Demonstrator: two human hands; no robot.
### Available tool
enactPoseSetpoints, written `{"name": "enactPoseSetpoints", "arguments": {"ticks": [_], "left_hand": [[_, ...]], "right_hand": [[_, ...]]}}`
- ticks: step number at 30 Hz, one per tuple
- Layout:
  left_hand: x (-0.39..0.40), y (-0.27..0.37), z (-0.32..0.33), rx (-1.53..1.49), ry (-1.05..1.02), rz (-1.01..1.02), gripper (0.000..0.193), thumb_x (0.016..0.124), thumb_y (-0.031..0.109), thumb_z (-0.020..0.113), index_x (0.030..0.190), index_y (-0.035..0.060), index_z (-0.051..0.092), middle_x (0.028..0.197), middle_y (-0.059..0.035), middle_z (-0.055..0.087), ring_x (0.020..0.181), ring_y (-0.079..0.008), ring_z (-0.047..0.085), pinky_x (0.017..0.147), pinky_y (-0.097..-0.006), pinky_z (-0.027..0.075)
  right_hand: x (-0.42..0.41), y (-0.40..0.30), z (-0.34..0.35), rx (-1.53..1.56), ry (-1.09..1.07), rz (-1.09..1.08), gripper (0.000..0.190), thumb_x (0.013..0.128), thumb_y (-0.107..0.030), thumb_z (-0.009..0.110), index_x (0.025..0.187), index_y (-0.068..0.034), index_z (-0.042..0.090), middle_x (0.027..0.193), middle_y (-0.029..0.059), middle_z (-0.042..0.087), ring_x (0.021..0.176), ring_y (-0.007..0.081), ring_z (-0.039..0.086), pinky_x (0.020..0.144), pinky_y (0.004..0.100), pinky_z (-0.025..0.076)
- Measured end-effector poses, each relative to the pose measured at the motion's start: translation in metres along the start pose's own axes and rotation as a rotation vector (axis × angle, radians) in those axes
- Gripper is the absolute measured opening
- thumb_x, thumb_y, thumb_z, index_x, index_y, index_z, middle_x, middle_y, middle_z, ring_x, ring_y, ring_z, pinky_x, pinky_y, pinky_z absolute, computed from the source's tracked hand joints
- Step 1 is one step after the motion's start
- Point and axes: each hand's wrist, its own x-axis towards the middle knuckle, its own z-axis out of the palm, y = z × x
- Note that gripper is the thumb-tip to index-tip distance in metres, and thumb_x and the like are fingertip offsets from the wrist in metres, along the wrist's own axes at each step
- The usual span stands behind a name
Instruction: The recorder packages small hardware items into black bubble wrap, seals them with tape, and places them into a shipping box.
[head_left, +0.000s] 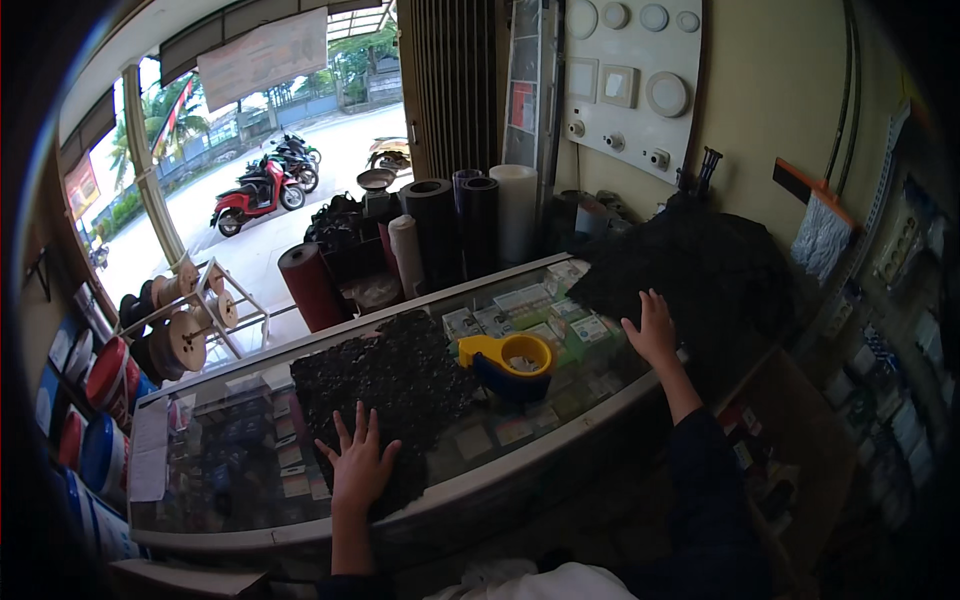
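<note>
My left hand (361, 466) lies spread, palm down, near the front edge of a rough black sheet (382, 375) on a glass display counter (247, 536). Its fingers are apart and hold nothing. To the right of the sheet sits a yellow and dark blue tape dispenser (517, 367); part of it touches or overlaps the sheet's edge. My right hand (654, 330) reaches over the right end of the counter, fingers apart, at the near edge of a large heap of black sheet material (690, 262). Whether it presses on that material I cannot tell.
Small boxes (585, 326) show through the counter glass, and papers (150, 450) lie at its left end. Behind stand upright rolls (427, 225) and a dark red roll (315, 285). Cable spools (180, 341) and paint pails (112, 375) are left; a cardboard box (810, 442) is right.
</note>
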Motion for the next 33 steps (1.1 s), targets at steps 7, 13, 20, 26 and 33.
{"name": "enactPoseSetpoints", "arguments": {"ticks": [7, 13, 20, 26, 33], "left_hand": [[-0.011, 0.088, -0.032, -0.622, 0.340, 0.450, 0.043, 0.084, 0.018, 0.056, 0.123, 0.0022, 0.046, 0.131, -0.0152, 0.045, 0.125, -0.0303, 0.037, 0.102, -0.0441, 0.028], [0.025, 0.199, 0.013, -1.117, -0.349, 0.564, 0.039, 0.089, 0.018, 0.051, 0.124, 0.0004, 0.043, 0.126, -0.0157, 0.049, 0.120, -0.0212, 0.044, 0.091, -0.0319, 0.041], [0.066, 0.316, 0.064, -1.681, -0.372, -0.033, 0.042, 0.090, 0.015, 0.051, 0.128, 0.0033, 0.037, 0.123, -0.0125, 0.050, 0.115, -0.0220, 0.047, 0.089, -0.0320, 0.042], [0.085, 0.313, 0.080, -1.739, -0.216, 0.078, 0.047, 0.083, 0.014, 0.062, 0.123, 0.0013, 0.041, 0.118, -0.0089, 0.052, 0.108, -0.0183, 0.049, 0.092, -0.0297, 0.038], [0.036, 0.251, -0.045, -1.367, 0.064, 0.331, 0.041, 0.077, 0.011, 0.066, 0.113, -0.0018, 0.052, 0.110, -0.0093, 0.057, 0.104, -0.0192, 0.052, 0.088, -0.0317, 0.041]], "right_hand": [[0.004, 0.084, 0.022, -0.018, -0.283, 0.139, 0.027, 0.085, -0.025, 0.055, 0.104, -0.006, 0.057, 0.100, 0.0145, 0.062, 0.098, 0.0280, 0.057, 0.077, 0.0451, 0.044], [0.004, 0.076, -0.018, 0.155, 0.269, 0.070, 0.014, 0.086, -0.017, 0.053, 0.087, -0.004, 0.060, 0.068, 0.0114, 0.060, 0.065, 0.0291, 0.060, 0.062, 0.0397, 0.044], [-0.064, 0.042, -0.083, 0.450, -0.176, -0.428, 0.026, 0.079, -0.011, 0.057, 0.104, -0.007, 0.059, 0.094, 0.0066, 0.063, 0.090, 0.0214, 0.060, 0.072, 0.0366, 0.043], [-0.072, 0.047, -0.092, 0.554, -0.295, -0.629, 0.032, 0.082, -0.017, 0.057, 0.113, -0.011, 0.056, 0.119, 0.0100, 0.054, 0.113, 0.0235, 0.050, 0.088, 0.0410, 0.038], [-0.015, 0.028, -0.130, 0.589, 0.058, -0.459, 0.048, 0.081, -0.023, 0.059, 0.126, -0.012, 0.046, 0.142, 0.0193, 0.025, 0.128, 0.0396, 0.027, 0.101, 0.0484, 0.025]]}}
